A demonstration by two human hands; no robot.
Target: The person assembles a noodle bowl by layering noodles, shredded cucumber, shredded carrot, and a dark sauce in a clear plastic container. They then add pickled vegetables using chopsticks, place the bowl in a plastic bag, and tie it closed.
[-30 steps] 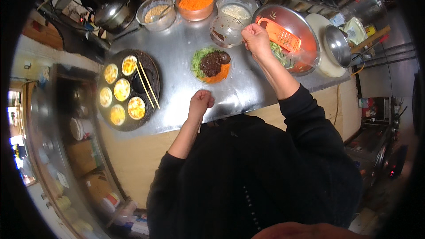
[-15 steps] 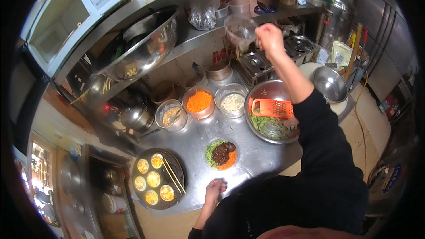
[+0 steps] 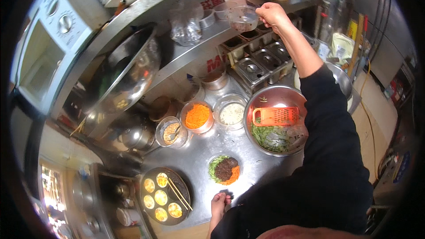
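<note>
My right hand (image 3: 272,15) reaches up to the raised shelf and pinches the rim of a clear plastic tub (image 3: 243,20), with dark residue inside. My left hand (image 3: 220,200) rests on the counter with its fingers curled closed; no object shows in it, only a dark patch at the fingertips. Just beyond it sits a clear round bowl (image 3: 224,169) with green shreds, orange carrot shreds and dark brown sauce. To its right, a large steel bowl (image 3: 274,152) holds green shreds and an orange grater (image 3: 276,116).
Tubs of shredded carrot (image 3: 197,116), pale shreds (image 3: 231,114) and peanut-like pieces (image 3: 170,131) stand behind the bowl. A round pan (image 3: 182,185) with several egg-filled moulds and chopsticks (image 3: 179,193) is at the left. Lidded steel pans (image 3: 251,69) stand below the shelf.
My view has shifted, and the right arm reaches farther up with the tub over the shelf. The left hand stays by the bowl, fingers still curled.
</note>
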